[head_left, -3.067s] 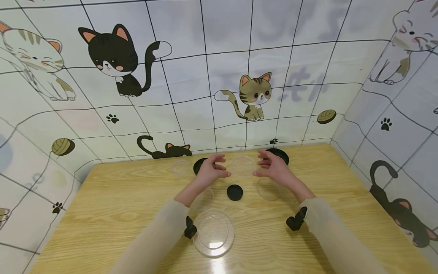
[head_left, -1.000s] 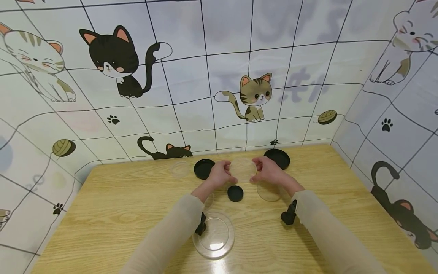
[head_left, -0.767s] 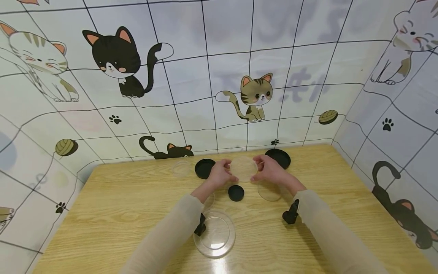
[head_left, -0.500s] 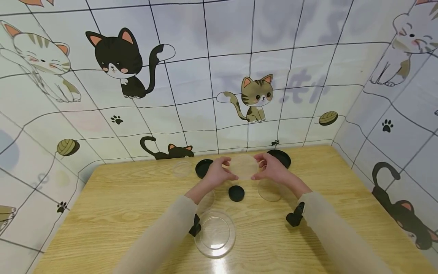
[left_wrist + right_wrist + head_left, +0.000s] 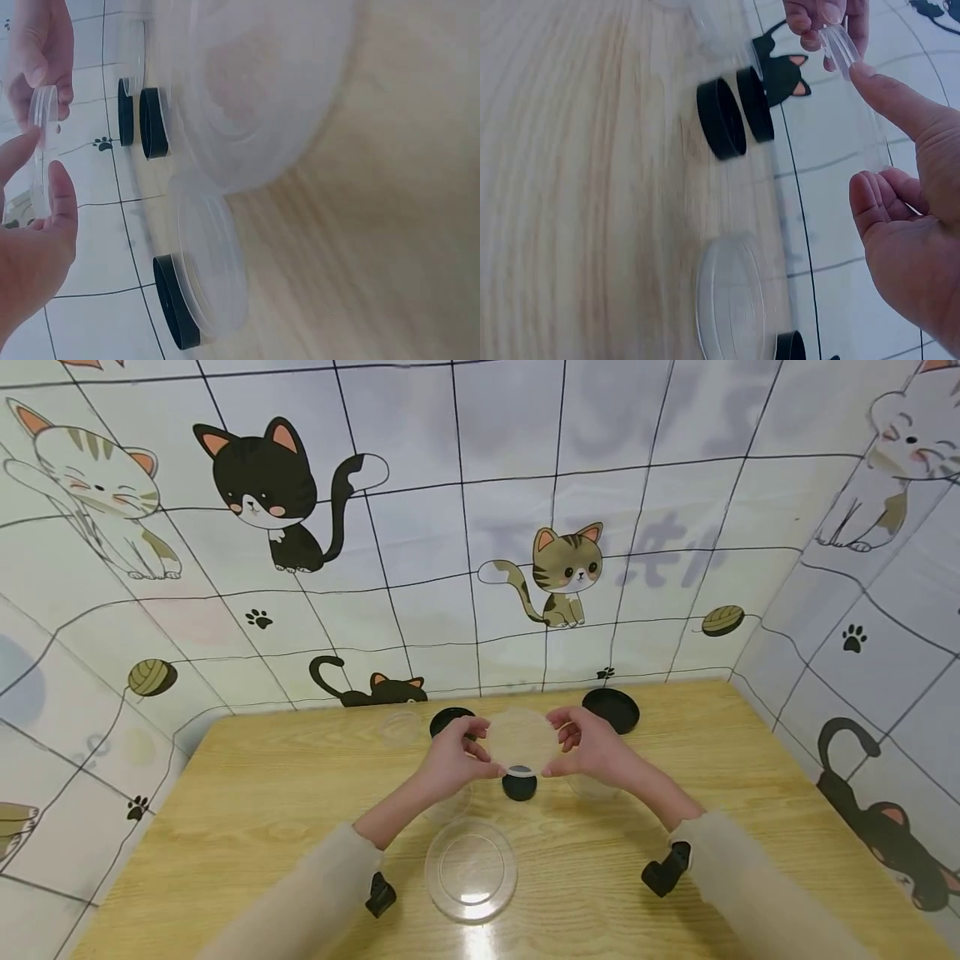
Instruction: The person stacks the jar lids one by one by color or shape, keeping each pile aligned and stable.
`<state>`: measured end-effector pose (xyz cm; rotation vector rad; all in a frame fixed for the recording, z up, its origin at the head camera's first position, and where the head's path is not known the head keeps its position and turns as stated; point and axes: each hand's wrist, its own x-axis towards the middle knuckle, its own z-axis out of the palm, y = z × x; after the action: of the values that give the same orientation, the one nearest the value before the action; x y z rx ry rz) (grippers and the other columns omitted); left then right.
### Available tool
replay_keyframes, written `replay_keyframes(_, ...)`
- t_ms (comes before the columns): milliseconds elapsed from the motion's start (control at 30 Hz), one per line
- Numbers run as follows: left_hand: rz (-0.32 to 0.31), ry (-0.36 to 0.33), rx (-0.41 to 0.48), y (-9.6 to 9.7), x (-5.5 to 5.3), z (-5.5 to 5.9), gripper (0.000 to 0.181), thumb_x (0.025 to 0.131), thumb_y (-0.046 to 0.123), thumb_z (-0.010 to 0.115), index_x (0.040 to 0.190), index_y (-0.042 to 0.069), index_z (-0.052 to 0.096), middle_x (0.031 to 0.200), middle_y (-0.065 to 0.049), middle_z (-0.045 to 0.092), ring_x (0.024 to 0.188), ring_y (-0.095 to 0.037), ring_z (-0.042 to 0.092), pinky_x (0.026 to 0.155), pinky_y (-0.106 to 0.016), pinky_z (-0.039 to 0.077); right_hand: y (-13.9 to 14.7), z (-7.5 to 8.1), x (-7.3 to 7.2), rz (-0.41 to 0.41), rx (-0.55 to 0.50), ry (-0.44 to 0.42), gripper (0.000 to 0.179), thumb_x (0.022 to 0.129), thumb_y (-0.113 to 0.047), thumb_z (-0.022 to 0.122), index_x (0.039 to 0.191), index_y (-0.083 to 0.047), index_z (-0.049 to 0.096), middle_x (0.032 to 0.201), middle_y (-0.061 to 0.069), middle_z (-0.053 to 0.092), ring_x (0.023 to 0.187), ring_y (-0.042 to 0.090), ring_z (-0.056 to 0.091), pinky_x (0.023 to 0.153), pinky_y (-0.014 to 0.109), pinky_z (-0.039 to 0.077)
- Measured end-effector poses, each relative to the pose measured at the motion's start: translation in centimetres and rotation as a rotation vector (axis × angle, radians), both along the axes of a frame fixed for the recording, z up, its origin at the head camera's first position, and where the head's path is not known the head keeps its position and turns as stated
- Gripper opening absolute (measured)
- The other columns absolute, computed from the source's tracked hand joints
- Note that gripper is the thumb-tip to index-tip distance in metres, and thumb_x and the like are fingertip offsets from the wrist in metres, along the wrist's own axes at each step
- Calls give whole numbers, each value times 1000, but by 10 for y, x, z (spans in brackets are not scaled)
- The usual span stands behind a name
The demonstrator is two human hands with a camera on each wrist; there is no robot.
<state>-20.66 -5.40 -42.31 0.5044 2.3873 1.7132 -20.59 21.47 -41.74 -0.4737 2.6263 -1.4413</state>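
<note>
Between my two hands a round clear plastic lid (image 5: 522,735) is held up over the table, tilted toward me. My left hand (image 5: 456,753) pinches its left edge, with the thumb at the near side and the fingers at the far side. On the opposite edge my right hand (image 5: 596,747) grips in the same way. Both wrist views show the lid (image 5: 42,150) edge-on, well above the tabletop. Below its near rim, partly covered in the head view, lies a small black round lid (image 5: 520,788).
A black lid (image 5: 447,717) and a larger black dish-like lid (image 5: 611,710) lie near the wall. Clear round pieces lie around: a faint one (image 5: 401,727) back left, one (image 5: 450,806) under my left forearm, one (image 5: 595,788) under my right, and a large one (image 5: 471,870) in front.
Three seconds ago my hands were spread around the lid on the table. They closed on its edges, then raised it and brought it nearer, so it now overlaps the small black lid.
</note>
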Motion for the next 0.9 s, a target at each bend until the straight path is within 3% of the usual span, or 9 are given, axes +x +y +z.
replay_keyframes(200, 9, -2, 31, -23, 29, 2, 69, 76, 2, 89, 135, -3, 54, 122, -15, 56, 84, -18, 66, 74, -30, 58, -18, 0, 19, 64, -49, -1, 77, 71, -11, 95, 135, 2, 55, 117, 16, 56, 96, 26, 58, 90, 48, 51)
replay_keyframes(367, 43, -9, 2, -43, 56, -2, 65, 73, 2, 92, 128, -1, 57, 116, -16, 58, 80, -18, 67, 71, -26, 58, -33, -5, 33, 160, -62, 24, 77, 69, -10, 96, 133, 5, 55, 114, 17, 57, 92, 22, 58, 87, 45, 53)
replay_keyframes(500, 33, -52, 15, -55, 75, -5, 68, 73, 2, 91, 130, -4, 55, 119, -21, 56, 78, -21, 67, 70, -26, 57, -44, -10, 44, 220, -76, 24, 76, 68, -8, 96, 131, 7, 55, 112, 20, 58, 92, 20, 58, 85, 41, 54)
replay_keyframes(700, 19, -71, -29, -68, 98, -14, 75, 72, 3, 92, 134, -7, 51, 119, -21, 57, 76, -19, 68, 70, -25, 58, -59, -21, 58, 271, -63, -13, 76, 67, -8, 97, 130, 7, 56, 110, 18, 58, 90, 17, 56, 81, 29, 53)
replay_keyframes(900, 29, -49, -78, -78, 118, -25, 76, 70, 4, 93, 133, -8, 52, 116, -19, 56, 72, -13, 65, 66, -25, 57, -72, -30, 67, 306, -20, -51, 76, 66, -11, 98, 129, 4, 59, 109, 11, 58, 86, 16, 57, 77, 27, 52)
